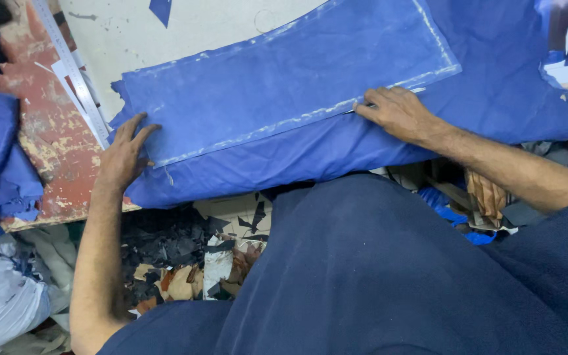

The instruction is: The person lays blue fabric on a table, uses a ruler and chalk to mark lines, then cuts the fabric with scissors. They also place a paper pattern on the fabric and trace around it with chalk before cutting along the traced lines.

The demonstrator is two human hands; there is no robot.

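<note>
I see my left hand (125, 152) lying flat, fingers spread, on the near left corner of a blue panel (284, 79); it grips nothing. My right hand (396, 113) presses palm-down on the panel's near edge, fingers loosely bent, holding nothing I can make out. The panel, edged with a pale line, lies between and beyond both hands on a larger blue hide (507, 85) spread over the tabletop (54, 131). A steel ruler (73, 72) rests just left of my left hand. Scraps (179, 256) litter the floor below it.
</note>
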